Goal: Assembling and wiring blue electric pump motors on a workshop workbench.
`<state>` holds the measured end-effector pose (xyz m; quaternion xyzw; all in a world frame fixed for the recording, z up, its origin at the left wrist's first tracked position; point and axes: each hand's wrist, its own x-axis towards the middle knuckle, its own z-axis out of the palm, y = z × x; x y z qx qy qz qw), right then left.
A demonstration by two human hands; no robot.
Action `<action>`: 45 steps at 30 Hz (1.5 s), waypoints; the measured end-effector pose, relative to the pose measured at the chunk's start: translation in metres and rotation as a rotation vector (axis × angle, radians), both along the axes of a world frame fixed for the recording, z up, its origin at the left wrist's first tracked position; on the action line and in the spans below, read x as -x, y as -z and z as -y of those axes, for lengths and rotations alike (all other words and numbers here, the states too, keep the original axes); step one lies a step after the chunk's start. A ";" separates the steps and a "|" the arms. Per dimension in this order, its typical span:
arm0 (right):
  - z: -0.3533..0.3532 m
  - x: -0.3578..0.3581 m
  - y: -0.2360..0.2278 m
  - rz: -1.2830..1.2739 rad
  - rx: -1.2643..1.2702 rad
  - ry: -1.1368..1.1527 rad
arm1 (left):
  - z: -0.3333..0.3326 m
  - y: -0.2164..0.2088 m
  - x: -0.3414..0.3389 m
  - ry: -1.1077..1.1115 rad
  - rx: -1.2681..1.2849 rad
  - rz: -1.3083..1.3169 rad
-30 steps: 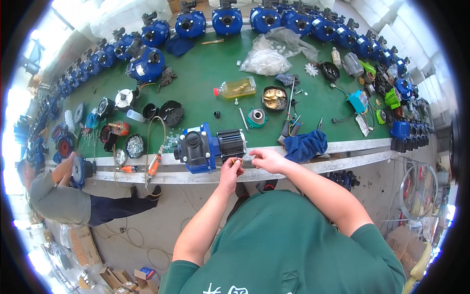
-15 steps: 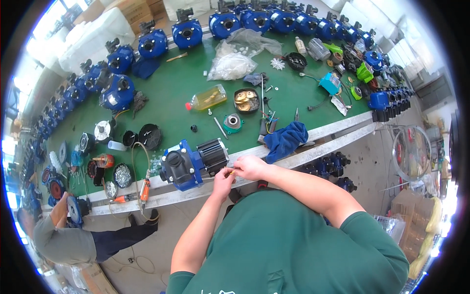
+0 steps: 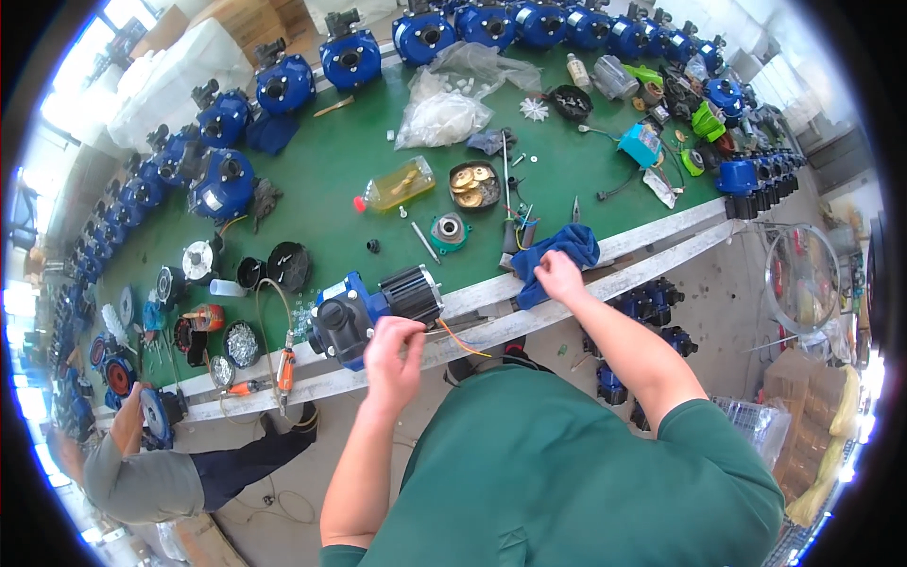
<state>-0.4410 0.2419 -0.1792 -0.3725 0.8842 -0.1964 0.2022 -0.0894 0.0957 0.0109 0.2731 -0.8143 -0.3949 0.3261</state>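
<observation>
A blue pump [image 3: 350,321] with a dark finned motor [image 3: 412,295] lies on its side at the bench's front edge. Thin orange and blue wires [image 3: 465,342] trail from the motor's end over the edge. My left hand [image 3: 392,357] is raised beside the motor, thumb and fingers apart, with nothing seen in it. To the right, my right hand [image 3: 559,277] rests on a crumpled blue cloth [image 3: 576,248], its fingers curled in and closed on the fabric. Pliers [image 3: 576,208] stick out behind the cloth.
Blue pumps [image 3: 351,59] line the green bench's [image 3: 331,170] far edge. Nearer lie an oil bottle [image 3: 399,184], a bowl of brass discs [image 3: 474,185], a teal-flanged part [image 3: 449,232] and an orange power driver [image 3: 285,364]. A co-worker [image 3: 142,472] works at far left.
My hands, together at the wire ends before, have parted. The right moved right onto the blue cloth; the left drew back left and let go of the wires, which now hang loose.
</observation>
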 end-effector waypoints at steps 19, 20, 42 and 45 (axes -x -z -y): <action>-0.046 0.013 -0.034 0.221 0.591 0.292 | 0.082 0.012 -0.034 -0.406 -0.003 0.300; -0.045 0.015 -0.050 0.412 0.640 0.419 | 0.082 0.011 -0.033 -0.396 -0.001 0.304; -0.024 0.119 0.044 -0.016 -0.175 0.263 | 0.082 0.013 -0.021 -0.611 -0.110 0.460; -0.013 0.107 0.042 -0.073 -0.239 0.237 | 0.081 0.017 -0.017 -0.673 -0.031 0.430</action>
